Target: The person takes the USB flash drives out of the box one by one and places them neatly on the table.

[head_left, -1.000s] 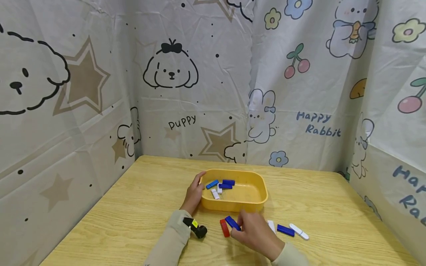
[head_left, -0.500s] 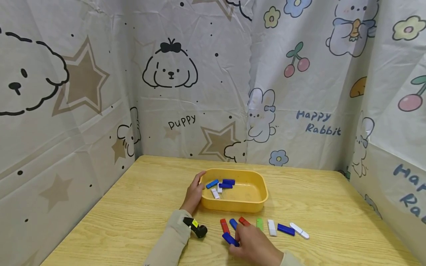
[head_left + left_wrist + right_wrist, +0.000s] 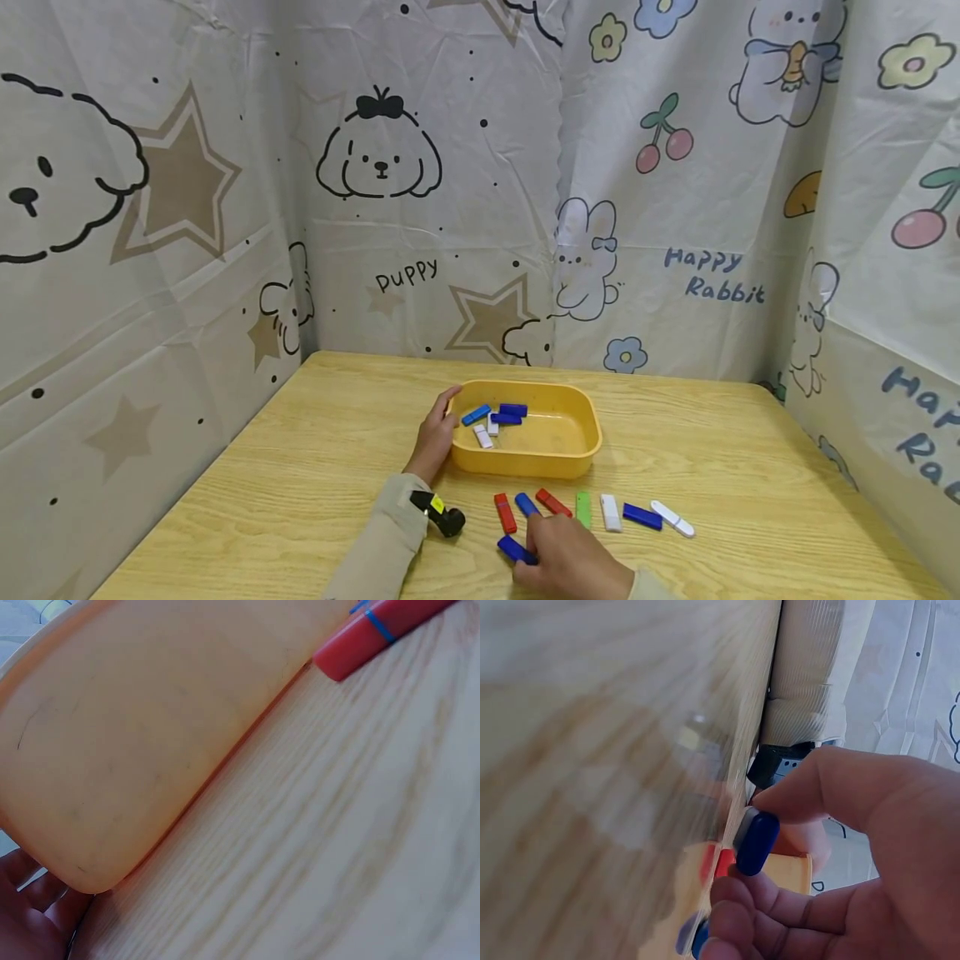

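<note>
My right hand pinches a dark blue USB flash drive between thumb and fingers, low over the table in front of a row of other drives. The right wrist view shows this blue drive on edge between thumb and fingertips. My left hand grips the left end of a yellow plastic bin, fingers at its rim. Inside the bin lie several blue and white flash drives, gathered to the left. In the left wrist view the fingers are against the bin's corner.
The row on the wooden table runs rightward from a red drive, through blue, red, green and white ones, to blue and white. Printed curtains enclose the table.
My right hand has drawn the dark blue drive toward me and slightly left, uncovering the blue, red and green drives in the row. My left hand has stayed on the bin.
</note>
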### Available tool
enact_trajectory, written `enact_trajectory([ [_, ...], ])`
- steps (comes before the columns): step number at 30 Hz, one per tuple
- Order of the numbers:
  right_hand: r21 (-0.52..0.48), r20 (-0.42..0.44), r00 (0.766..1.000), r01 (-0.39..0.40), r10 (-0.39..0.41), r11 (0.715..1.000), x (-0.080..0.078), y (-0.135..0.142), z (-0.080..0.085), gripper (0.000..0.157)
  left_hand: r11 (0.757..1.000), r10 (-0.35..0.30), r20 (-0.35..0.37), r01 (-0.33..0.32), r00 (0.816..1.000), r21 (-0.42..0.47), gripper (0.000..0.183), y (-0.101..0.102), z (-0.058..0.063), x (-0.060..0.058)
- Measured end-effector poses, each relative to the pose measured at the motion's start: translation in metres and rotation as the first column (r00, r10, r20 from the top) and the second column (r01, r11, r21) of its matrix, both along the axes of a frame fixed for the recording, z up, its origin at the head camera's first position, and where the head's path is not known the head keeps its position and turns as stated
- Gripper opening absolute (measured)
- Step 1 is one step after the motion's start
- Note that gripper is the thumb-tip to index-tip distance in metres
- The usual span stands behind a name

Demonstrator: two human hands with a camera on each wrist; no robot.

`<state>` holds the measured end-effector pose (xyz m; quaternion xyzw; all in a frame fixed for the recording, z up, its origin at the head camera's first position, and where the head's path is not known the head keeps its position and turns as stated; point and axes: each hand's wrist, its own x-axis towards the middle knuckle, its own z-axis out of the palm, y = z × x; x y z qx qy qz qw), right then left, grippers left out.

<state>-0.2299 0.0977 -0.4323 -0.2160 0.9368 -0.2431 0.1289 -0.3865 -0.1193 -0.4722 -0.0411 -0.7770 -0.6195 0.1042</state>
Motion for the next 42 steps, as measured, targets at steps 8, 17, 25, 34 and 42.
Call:
enact_trajectory([
  [8, 0.004, 0.022, 1.000, 0.005, -0.006, 1.000, 0.0019, -0.0004, -0.0018, 0.017, 1.000, -0.001, 0.002, 0.001, 1.000, 0.009, 0.053, 0.0009, 0.0014, 0.0003],
  [17, 0.064, 0.062, 0.998, 0.027, -0.031, 0.998, 0.0001, -0.0015, -0.0017, 0.019, 1.000, -0.002, 0.008, 0.002, 1.000, 0.012, 0.054, 0.0007, -0.0003, -0.0004],
  [25, 0.077, 0.046, 0.999, 0.007, -0.010, 0.997, 0.0001, -0.0016, -0.0023, 0.021, 1.000, -0.011, 0.001, 0.011, 1.000, 0.010, 0.054, 0.0001, 0.0001, 0.0005],
  [34, 0.093, 0.026, 1.000, -0.008, 0.005, 0.996, -0.0007, -0.0019, -0.0031, 0.022, 1.000, -0.011, -0.006, 0.011, 1.000, 0.002, 0.053, -0.0002, -0.0007, 0.0011],
  [42, 0.088, 0.024, 1.000, -0.013, 0.011, 0.996, -0.0007, -0.0020, -0.0028, 0.021, 1.000, -0.011, -0.004, 0.011, 1.000, 0.004, 0.053, 0.0002, 0.0001, 0.0005],
])
